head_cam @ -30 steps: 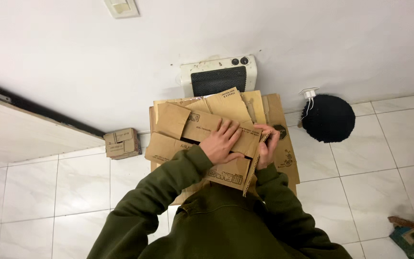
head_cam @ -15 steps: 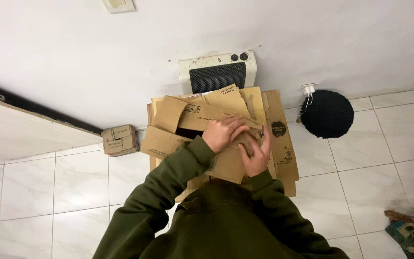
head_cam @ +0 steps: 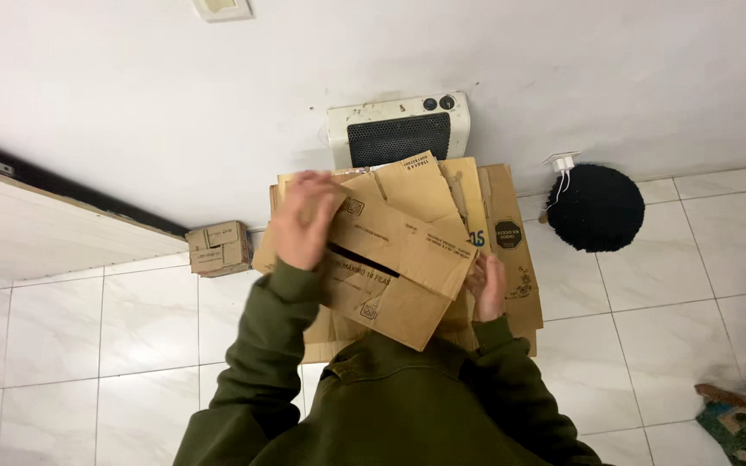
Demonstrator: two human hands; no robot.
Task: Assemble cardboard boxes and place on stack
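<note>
I hold a brown cardboard box (head_cam: 403, 259) with loose flaps in front of my chest. My left hand (head_cam: 302, 220) presses on its left flap, fingers spread and blurred. My right hand (head_cam: 487, 287) grips the box's right edge, partly hidden behind the cardboard. Beneath it lie several flattened cardboard sheets (head_cam: 511, 233) stacked on the tiled floor against the wall. Both arms wear dark green sleeves.
A white heater (head_cam: 399, 129) with a black grille stands against the white wall behind the stack. A round black object (head_cam: 595, 208) sits to the right, a small cardboard box (head_cam: 218, 248) to the left. A wooden door (head_cam: 36, 233) is at far left.
My left hand has moved from the middle of the box to its left flap. My right hand slid lower on the right edge. The box has turned and opened wider.
</note>
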